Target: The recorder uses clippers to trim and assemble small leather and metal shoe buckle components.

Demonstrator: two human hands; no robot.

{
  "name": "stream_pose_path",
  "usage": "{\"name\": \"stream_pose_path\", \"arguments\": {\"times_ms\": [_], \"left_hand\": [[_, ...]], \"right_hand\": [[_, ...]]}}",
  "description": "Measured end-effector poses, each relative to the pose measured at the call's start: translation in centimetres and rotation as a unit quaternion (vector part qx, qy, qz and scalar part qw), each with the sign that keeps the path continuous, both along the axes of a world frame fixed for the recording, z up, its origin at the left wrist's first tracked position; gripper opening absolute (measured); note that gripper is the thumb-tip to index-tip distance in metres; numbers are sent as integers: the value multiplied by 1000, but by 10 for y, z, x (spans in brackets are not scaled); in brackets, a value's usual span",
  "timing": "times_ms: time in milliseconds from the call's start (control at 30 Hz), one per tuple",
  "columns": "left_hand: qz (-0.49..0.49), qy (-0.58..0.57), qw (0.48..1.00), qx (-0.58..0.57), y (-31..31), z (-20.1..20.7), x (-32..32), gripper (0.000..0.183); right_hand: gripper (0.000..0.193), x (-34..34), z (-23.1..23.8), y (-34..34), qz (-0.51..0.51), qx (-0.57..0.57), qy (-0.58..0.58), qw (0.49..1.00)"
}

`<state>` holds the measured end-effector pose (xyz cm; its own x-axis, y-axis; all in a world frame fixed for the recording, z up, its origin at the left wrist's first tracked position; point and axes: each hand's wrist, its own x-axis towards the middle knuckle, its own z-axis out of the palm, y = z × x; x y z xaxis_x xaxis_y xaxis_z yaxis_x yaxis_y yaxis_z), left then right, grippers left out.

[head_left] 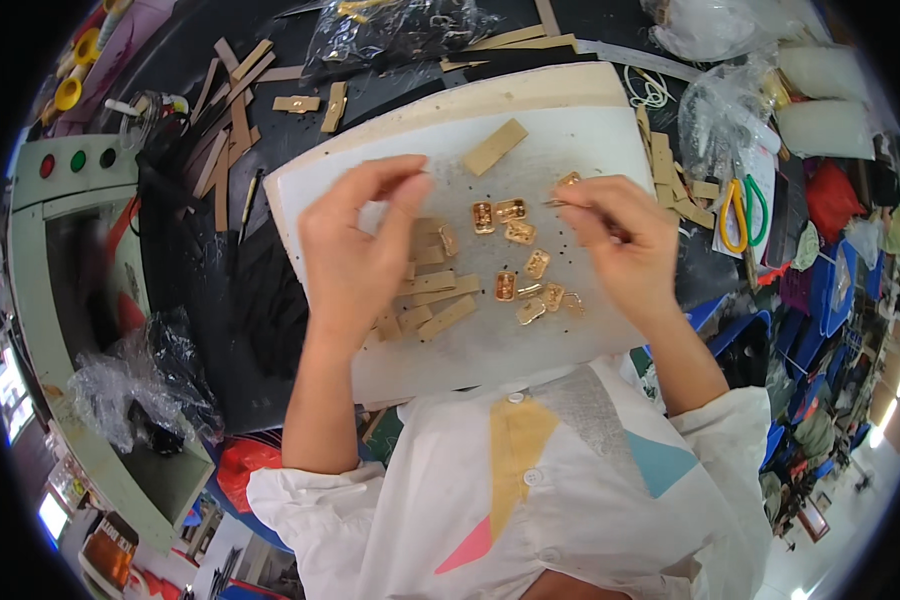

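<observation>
On the white board [580,120] mid-frame, tan strips [448,318] centre-left and gold buckles [537,263] centre-right lie loose; plenty looks undone. The left hand's [355,235] grip nearly closes, contents unclear; the right hand [630,235] pinches a small thin piece [553,203].

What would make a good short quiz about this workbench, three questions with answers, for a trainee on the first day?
1. Pick one. What colour are the small metal pieces on the white board?
a) Blue
b) Gold
c) Red

2. True or false: the left hand is nearer than the right hand to the cluster of tan strips on the board.

3. How many round controls show on the panel of the pale green machine at the left, and in which colours?

Key
1. b
2. True
3. Three: red, green and black
</observation>
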<state>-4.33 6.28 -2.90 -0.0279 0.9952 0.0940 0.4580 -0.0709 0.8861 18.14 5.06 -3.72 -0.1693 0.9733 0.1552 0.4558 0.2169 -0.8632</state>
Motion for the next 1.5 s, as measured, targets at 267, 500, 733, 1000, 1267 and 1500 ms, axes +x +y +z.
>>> {"name": "stream_pose_path", "arguments": {"times_ms": [267, 500, 733, 1000, 1267, 1500], "left_hand": [[-101, 229, 967, 48, -14, -4, -22, 15], [-168, 365, 906, 137, -9, -19, -30, 21], [-38, -247, 944, -213, -36, 21, 3, 15], [-63, -365, 906, -206, -53, 39, 10, 20], [-36, -311, 940, -138, -63, 39, 22, 21], [17, -167, 986, -22, -78, 24, 31, 22]], "right_hand": [[16, 10, -1, -12, -73, -176, 82, 978], [15, -10, 15, -15, 1, -304, 207, 930], [9, -25, 41, -17, 89, -299, 262, 913], [13, -23, 33, -22, 95, -155, 189, 965], [12, -24, 34, -27, 63, -206, 232, 948], [15, -27, 33, -31, 36, -329, 294, 896]]}}
